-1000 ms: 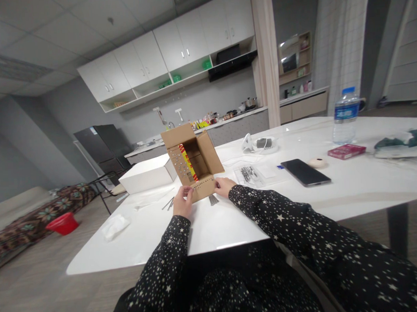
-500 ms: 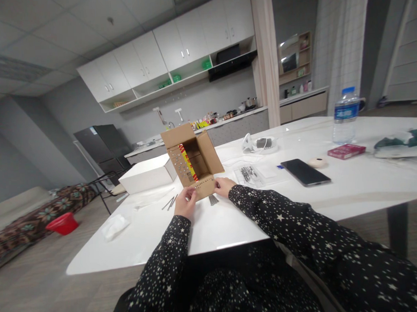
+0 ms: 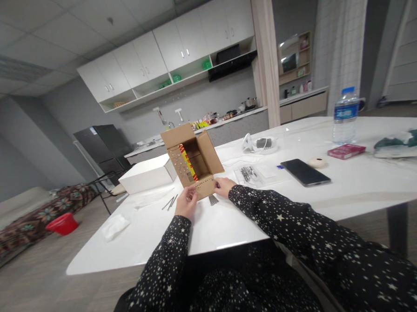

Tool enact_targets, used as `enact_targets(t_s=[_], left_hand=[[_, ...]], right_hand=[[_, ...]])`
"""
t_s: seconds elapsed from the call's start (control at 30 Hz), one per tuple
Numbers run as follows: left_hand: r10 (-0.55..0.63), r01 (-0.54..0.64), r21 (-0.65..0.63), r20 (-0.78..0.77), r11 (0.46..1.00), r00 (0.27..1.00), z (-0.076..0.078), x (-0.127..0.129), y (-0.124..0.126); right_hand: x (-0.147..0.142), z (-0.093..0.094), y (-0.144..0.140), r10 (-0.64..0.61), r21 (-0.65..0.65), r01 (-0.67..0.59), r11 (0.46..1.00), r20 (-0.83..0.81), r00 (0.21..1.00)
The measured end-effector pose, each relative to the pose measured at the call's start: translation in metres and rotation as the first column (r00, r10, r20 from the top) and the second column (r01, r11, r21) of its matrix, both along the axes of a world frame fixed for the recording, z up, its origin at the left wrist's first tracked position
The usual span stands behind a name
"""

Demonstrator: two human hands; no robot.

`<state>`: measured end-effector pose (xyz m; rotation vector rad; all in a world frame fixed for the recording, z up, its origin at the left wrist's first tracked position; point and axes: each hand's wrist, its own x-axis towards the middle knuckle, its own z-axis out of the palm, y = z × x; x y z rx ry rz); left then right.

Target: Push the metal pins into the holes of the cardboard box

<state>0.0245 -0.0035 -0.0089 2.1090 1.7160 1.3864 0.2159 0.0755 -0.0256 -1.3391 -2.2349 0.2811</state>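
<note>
Near the table's front edge, the left hand (image 3: 186, 202) and right hand (image 3: 224, 186) pinched the lower flap of the open cardboard box (image 3: 193, 160), fingers curled closed on its two ends. Loose nails (image 3: 213, 200) lay just beside it (some apparently already pushed through the flap's holes), so work seemed partway. Further back lay a bag of nails (image 3: 248, 174) and a white box (image 3: 147, 173).

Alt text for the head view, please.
Both hands, left hand and right hand, hold the near flap of an open cardboard box on a white table. Loose nails lie beside it; a phone lies to the right.
</note>
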Motion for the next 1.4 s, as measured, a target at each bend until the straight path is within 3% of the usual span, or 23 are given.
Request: enact_targets(t_s=[0.23,0.57,0.93,1.4], left_hand=[[-0.008,0.008,-0.059,-0.004,0.998,1.0,-0.007,-0.002,0.006],[-0.026,0.022,-0.043,-0.083,0.999,0.996,-0.014,-0.006,0.011],[-0.278,0.265,-0.083,-0.308,0.961,0.91,-0.008,0.006,-0.002],[-0.268,0.229,-0.147,-0.371,0.962,0.889,-0.001,0.011,-0.01]], right_hand=[[0.0,0.0,0.0,0.005,0.006,-0.005,1.0,-0.009,1.0],[0.0,0.0,0.0,0.002,-0.01,-0.002,1.0,-0.017,1.0],[0.0,0.005,-0.004,0.007,-0.01,-0.007,1.0,0.015,1.0],[0.001,0.009,-0.007,0.009,-0.022,-0.009,1.0,0.014,1.0]])
